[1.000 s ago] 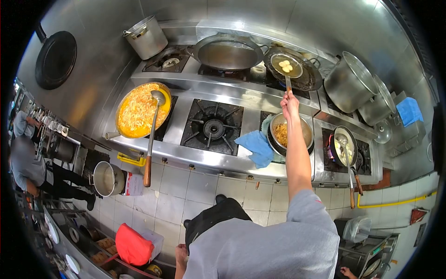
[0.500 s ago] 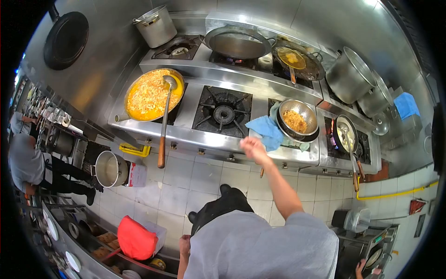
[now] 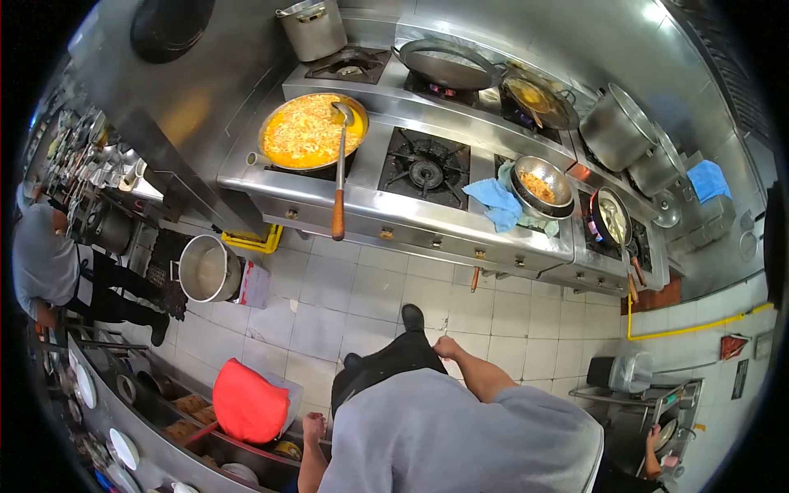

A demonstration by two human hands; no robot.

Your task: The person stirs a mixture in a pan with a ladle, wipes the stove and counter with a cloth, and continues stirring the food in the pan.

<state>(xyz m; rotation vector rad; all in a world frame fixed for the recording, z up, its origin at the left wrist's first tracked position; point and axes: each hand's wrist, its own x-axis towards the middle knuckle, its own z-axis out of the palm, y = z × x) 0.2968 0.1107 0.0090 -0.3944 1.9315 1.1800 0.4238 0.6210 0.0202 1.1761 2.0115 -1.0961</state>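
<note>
I read this as a pause between stove jobs: my right hand (image 3: 448, 347) has dropped to my waist, loosely curled and holding nothing, well away from the skimmer (image 3: 532, 97) resting in the far wok (image 3: 549, 108). My left hand (image 3: 313, 427) hangs empty near the red cloth (image 3: 248, 405) (fingers slack). A second ago that right hand gripped the skimmer handle; since then I have stepped back. Any next move needs a step toward the stove counter (image 3: 394, 215).

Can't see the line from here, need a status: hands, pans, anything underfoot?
Right hand empty, low, off the stove. Left hand by the red bag, grip unclear. Ladle rests in the yellow-food pan. Pot stands on the floor.
</note>
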